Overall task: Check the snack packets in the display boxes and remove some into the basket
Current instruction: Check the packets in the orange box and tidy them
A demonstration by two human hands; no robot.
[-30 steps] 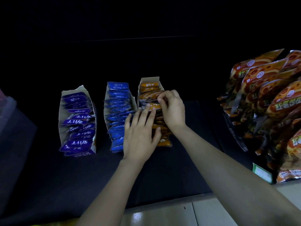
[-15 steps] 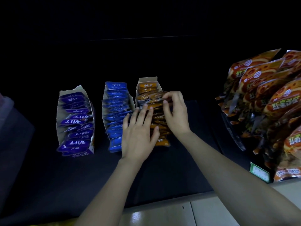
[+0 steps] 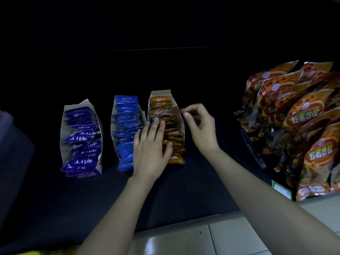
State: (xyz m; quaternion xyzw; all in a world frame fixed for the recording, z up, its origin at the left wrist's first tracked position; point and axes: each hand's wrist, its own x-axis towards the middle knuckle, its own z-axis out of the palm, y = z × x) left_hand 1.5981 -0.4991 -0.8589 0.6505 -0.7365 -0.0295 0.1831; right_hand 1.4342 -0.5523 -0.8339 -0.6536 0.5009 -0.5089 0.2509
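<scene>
The left hand (image 3: 150,151) is lying across the near half of the orange display box (image 3: 160,93), covering the packets beneath it, and is overlapping the right side of the blue box (image 3: 112,128). The right hand (image 3: 200,126) is pinching one orange packet (image 3: 173,111), its fingertips hiding that packet's right end. The right edge is cutting off the big orange snack bags (image 3: 303,116). A pale shape (image 3: 5,118) at the left edge and a yellow shape (image 3: 46,252) at the bottom are running out of view, too dim to identify. Darkness is swallowing everything behind the boxes.
</scene>
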